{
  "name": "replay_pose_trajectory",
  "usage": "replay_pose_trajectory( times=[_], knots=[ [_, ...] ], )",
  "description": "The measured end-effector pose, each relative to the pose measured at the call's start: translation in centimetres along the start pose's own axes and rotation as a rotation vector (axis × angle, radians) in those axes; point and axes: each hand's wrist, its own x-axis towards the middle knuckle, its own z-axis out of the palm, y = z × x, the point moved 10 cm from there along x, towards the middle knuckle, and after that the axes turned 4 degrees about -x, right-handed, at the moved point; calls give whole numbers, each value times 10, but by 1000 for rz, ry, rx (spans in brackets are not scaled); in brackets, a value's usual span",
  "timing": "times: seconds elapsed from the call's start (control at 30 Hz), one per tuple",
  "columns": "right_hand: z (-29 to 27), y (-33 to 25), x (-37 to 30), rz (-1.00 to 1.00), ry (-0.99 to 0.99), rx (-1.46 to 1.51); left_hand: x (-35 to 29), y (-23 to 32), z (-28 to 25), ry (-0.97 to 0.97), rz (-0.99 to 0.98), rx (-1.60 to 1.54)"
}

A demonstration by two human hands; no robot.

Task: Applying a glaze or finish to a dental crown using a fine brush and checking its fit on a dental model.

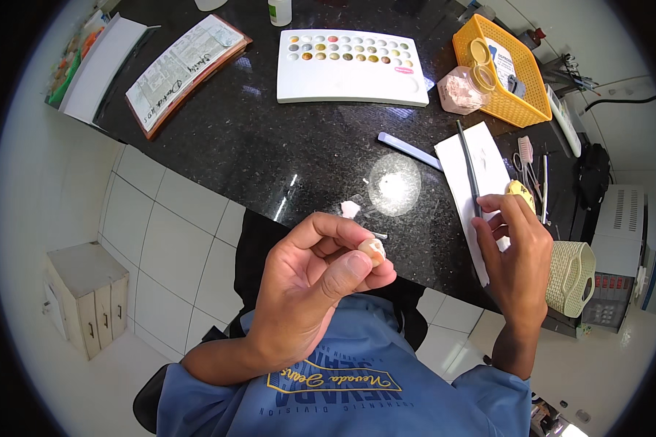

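Piece (pixel 372 252), small, white and orange, sat pinched in the left hand (pixel 317 277) near the table's (pixel 226 146) front edge. Roundish; facing and long axis unclear. Seemed partly worked; remainder couldn't be judged. Right hand (pixel 516 240) narrow, holding dark stick's (pixel 468 164) near end over paper (pixel 492 167); stick pointed away, leaning left.

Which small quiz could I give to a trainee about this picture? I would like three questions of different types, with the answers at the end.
1. True or false: the left grip holds a small whitish piece.
2. What does the right grip have between its fingers?
3. Choose: what stands beside the yellow basket?
a) drawer cabinet
b) jar of pinkish material
c) blue-capped tube

Key: 1 true; 2 a thin dark stick; 3 b.
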Motion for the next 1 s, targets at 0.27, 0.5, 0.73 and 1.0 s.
replay_pose_trajectory(
  times=[0.27,0.5,0.73,1.0],
  knots=[
    [7,8,15,122,-46,-53,7,5,-4,11,-13,-48],
    [-58,21,9,203,278,306,5,4,-11,5,-23,-115],
    [-88,-49,92,-63,357,643,1,15,-30,2,15,-124],
    [-70,-134,259,-369,385,324,1,31,-46,22,56,-161]
  ],
)
